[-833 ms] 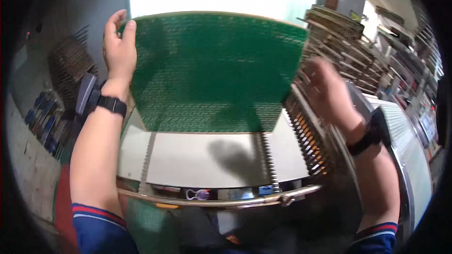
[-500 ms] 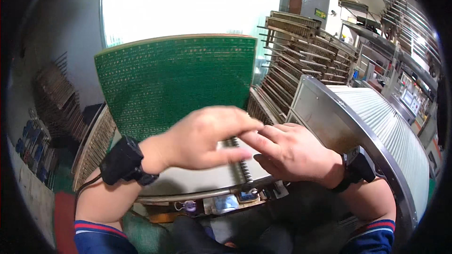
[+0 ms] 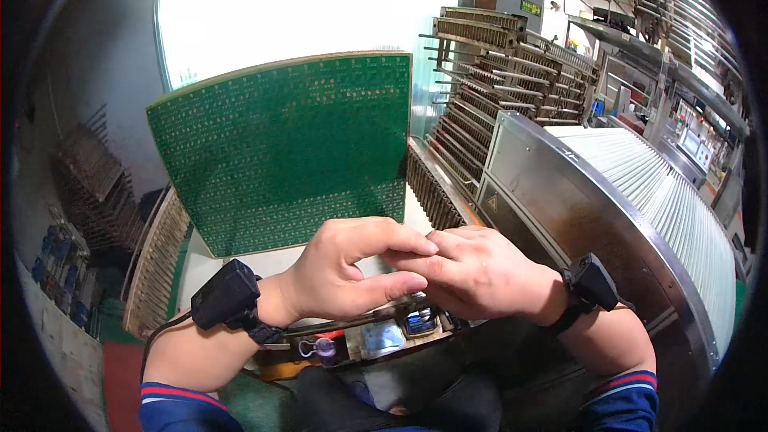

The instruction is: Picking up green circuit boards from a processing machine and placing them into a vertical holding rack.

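My left hand point(image 3: 352, 264) and my right hand point(image 3: 488, 272) meet in front of me, low and near the middle. The left one is curved with a wide gap between thumb and fingers, and its fingertips touch the right fingers. Palm down, my right hand stretches its fingers leftward into that gap; some are hidden. No object shows in either hand. Beyond them a large green circuit board panel point(image 3: 288, 144) stands tilted upright on a white surface point(image 3: 210, 268), apart from both hands.
Slotted racks stand on the left point(image 3: 152, 268) and right point(image 3: 436, 184) of the panel. A metal-sided roller conveyor point(image 3: 560, 192) runs along my right. Stacked racks point(image 3: 512, 64) rise behind it. A tray edge with a purple clip point(image 3: 324, 347) and a blue item point(image 3: 384, 338) lies below my hands.
Both hands have moved lower, and the left hand's blur has gone. They still touch. The panel and surroundings have shifted slightly left in view. A spring-like strip near my hands is now hidden.
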Tool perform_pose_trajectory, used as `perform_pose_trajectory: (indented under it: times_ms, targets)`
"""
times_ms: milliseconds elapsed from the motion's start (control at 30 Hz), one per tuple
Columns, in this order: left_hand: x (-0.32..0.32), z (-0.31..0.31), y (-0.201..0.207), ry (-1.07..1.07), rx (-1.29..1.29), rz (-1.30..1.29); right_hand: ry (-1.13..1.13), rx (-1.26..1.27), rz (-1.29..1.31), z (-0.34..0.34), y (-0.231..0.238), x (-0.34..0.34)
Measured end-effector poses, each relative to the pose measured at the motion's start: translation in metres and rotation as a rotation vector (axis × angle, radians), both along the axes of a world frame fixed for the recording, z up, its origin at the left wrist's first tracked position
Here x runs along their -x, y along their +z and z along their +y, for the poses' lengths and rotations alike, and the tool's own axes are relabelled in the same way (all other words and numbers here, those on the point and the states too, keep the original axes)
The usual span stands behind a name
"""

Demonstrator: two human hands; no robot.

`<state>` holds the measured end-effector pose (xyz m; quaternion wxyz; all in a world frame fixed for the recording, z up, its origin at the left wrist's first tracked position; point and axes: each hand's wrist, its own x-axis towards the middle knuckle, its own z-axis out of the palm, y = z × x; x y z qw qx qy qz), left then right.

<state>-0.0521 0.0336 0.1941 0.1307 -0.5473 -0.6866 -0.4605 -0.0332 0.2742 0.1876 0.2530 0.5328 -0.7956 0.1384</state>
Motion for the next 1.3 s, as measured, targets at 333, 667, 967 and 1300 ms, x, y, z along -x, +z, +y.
perform_pose_trajectory:
  times_ms: [333,667,967,1300]
  targets:
    - [0.005,-0.001,-0.011,-0.03,-0.024,-0.057,-0.037,0.002,-0.025,0.002,-0.013,0.006]
    - [0.013,0.005,-0.009,-0.048,0.021,0.182,-0.019,0.005,-0.032,0.005,-0.014,0.008]
    - [0.017,0.005,-0.012,0.032,0.044,0.401,0.025,0.043,-0.059,0.009,-0.013,0.008]
    - [0.016,0.007,-0.011,0.013,0.016,0.402,0.029,0.022,-0.079,0.009,-0.013,0.007]
